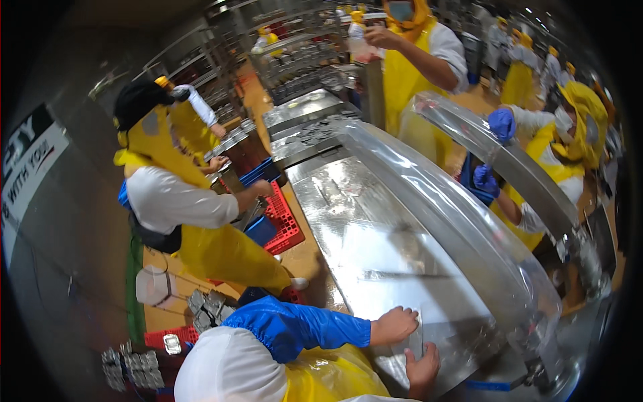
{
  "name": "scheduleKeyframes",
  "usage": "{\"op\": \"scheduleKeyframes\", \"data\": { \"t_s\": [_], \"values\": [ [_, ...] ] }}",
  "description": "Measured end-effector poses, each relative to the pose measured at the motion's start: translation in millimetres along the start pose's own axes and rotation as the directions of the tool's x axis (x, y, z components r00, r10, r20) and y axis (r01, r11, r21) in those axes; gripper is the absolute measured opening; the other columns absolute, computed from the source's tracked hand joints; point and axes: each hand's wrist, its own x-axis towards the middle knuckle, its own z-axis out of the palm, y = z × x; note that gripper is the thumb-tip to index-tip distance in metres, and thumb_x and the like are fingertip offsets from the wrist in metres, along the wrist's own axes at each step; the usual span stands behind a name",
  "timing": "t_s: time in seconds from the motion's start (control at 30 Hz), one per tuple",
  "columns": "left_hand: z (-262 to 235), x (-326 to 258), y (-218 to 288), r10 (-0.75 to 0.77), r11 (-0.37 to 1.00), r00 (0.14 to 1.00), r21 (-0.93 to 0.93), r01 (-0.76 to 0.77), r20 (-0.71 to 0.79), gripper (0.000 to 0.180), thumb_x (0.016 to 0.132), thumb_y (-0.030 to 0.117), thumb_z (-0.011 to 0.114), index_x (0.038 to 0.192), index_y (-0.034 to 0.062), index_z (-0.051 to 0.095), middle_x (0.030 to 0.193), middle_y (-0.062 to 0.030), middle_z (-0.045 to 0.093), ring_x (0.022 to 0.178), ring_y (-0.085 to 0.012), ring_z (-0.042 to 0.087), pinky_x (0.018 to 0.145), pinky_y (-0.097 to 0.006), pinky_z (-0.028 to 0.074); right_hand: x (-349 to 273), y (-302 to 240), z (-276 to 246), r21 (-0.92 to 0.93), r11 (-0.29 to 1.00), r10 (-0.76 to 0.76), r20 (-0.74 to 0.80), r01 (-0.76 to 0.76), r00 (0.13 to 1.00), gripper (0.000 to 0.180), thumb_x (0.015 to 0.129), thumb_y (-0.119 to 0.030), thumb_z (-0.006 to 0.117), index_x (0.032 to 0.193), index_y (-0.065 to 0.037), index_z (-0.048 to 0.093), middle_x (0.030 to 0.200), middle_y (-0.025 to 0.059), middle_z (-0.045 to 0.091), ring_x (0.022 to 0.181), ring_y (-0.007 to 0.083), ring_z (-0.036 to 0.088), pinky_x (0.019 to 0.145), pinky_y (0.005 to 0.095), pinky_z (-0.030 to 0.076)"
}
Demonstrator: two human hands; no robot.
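My left hand [395, 326], coming out of a blue sleeve cover [301, 327], is closed, with its knuckles up, over the near part of a shiny metal table [355, 224]. Just nearer to me, my right hand [422, 373] curls with its thumb raised. Between the two hands runs a thin, pale, see-through strip [420, 338]; both hands appear to pinch it, but its kind is too unclear to name. Along the table's right side stretches a long, curved clear plastic guard [455, 214]. Flat grey pieces [315, 132] lie in a pile at the table's far end.
To the left, a co-worker in a yellow apron [221, 248] reaches over a red crate [284, 218] beside a blue bin [261, 231]. Blue-gloved hands [501, 124] touch a second guard at right. Metal moulds [209, 309] stand at lower left.
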Motion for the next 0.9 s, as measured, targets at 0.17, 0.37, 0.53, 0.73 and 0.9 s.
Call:
{"op": "scheduleKeyframes", "data": {
  "t_s": [0.17, 0.37, 0.53, 0.73, 0.9],
  "values": [
    [5, 7, 10, -0.007, 0.998, 0.998, -0.062, 0.003, -0.058, 0.019, 0.08, 0.011, 0.063, 0.096, 0.0015, 0.068, 0.096, -0.0143, 0.062, 0.092, -0.0309, 0.065, 0.074, -0.041, 0.055, -19, 60, 2, 0.016, 1.0, -0.002, -0.263, 0.006, 0.965, 0.045, 0.081, -0.008, 0.078, 0.121, -0.002, 0.058, 0.109, 0.023, 0.065, 0.11, 0.0443, 0.061, 0.093, 0.0489, 0.049],
    [15, 7, 26, 0.145, 0.935, 0.969, -0.292, -0.201, -0.2, 0.023, 0.091, 0.013, 0.063, 0.111, 0.0043, 0.057, 0.095, -0.0138, 0.058, 0.09, -0.0332, 0.063, 0.075, -0.044, 0.054, -38, 103, -2, 0.407, 0.888, 0.362, -0.331, -0.214, 0.872, 0.025, 0.094, -0.01, 0.069, 0.111, -0.001, 0.052, 0.052, 0.0087, 0.055, 0.052, 0.0238, 0.064, 0.054, 0.0399, 0.049],
    [5, 16, 39, -0.041, 0.559, 0.999, -0.828, 0.044, 0.025, 0.018, 0.106, 0.022, 0.06, 0.107, 0.0053, 0.054, 0.086, -0.007, 0.058, 0.076, -0.0196, 0.062, 0.071, -0.034, 0.052, -25, 59, -25, 0.669, 0.727, 0.514, -0.382, -0.155, 0.768, 0.037, 0.089, -0.005, 0.069, 0.121, 0.0, 0.053, 0.088, 0.0162, 0.061, 0.078, 0.0265, 0.062, 0.069, 0.0388, 0.05],
    [9, 59, 32, -0.233, -0.641, 0.844, -0.729, 0.24, 0.483, 0.012, 0.105, 0.017, 0.061, 0.102, 0.0068, 0.056, 0.081, -0.0027, 0.058, 0.075, -0.0149, 0.06, 0.074, -0.03, 0.053, -8, 40, -23, -0.059, 0.99, -0.136, -0.627, 0.127, 0.767, 0.037, 0.087, 0.004, 0.067, 0.121, -0.001, 0.054, 0.09, 0.0139, 0.057, 0.076, 0.0296, 0.057, 0.067, 0.0426, 0.048],
    [12, 52, 28, -0.265, -0.691, 0.938, -0.722, -0.021, 0.226, 0.009, 0.098, 0.009, 0.062, 0.09, 0.0072, 0.058, 0.079, -0.0037, 0.059, 0.074, -0.0167, 0.061, 0.074, -0.029, 0.05, -13, 80, 16, 0.066, 0.976, -0.142, -0.521, 0.206, 0.841, 0.028, 0.09, -0.002, 0.068, 0.116, -0.008, 0.057, 0.094, 0.0097, 0.058, 0.075, 0.0223, 0.056, 0.06, 0.0381, 0.047]
  ]
}}
